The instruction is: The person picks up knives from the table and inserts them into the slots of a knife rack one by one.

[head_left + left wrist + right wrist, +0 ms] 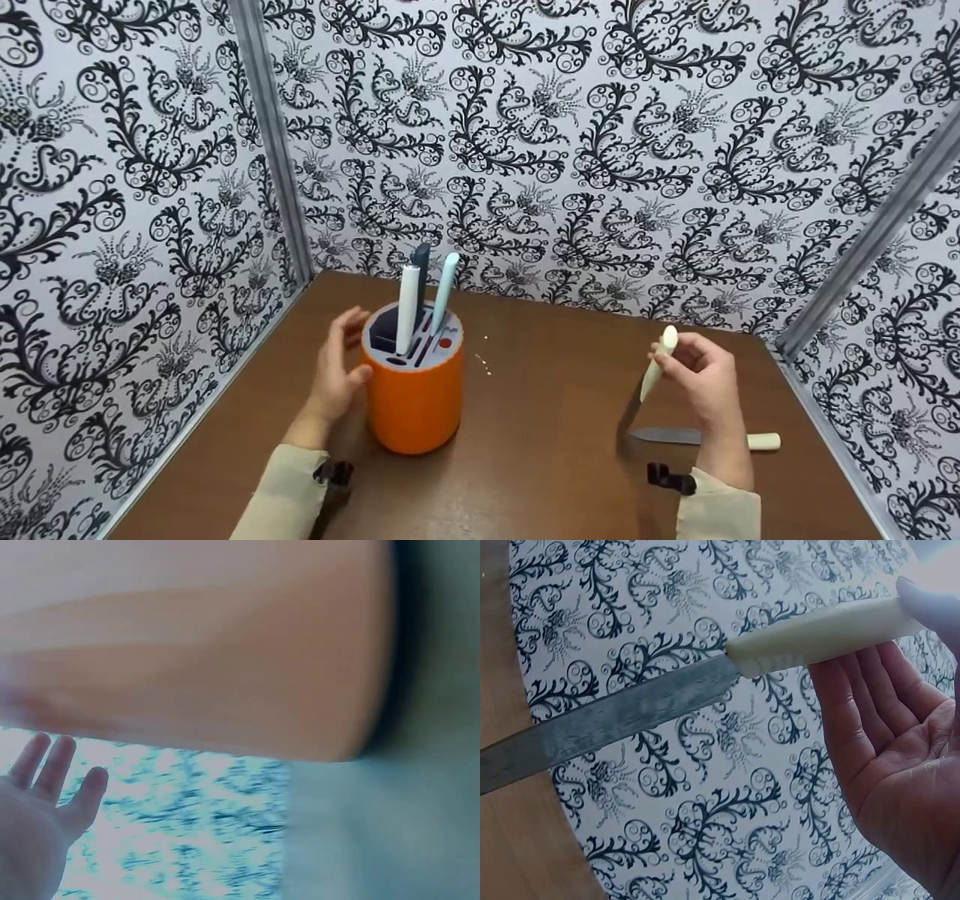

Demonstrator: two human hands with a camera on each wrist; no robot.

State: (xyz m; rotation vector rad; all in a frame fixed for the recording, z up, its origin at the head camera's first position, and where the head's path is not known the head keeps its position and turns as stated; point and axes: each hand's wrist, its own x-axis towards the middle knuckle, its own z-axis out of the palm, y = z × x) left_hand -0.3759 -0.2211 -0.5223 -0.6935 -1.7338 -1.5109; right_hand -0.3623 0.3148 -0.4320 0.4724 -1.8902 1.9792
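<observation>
While the right hand pinches the long, cream-handled metal knife at four o'clock and the left hand has fingers apart, it likely feels light and stiff, safest by its smooth handle.

The right hand pinches a cream-handled knife, handle uppermost, grey blade slanting down; the left hand is at the side of an upright orange cylindrical holder, white, dark-blue and light-blue handles rising from it
</observation>
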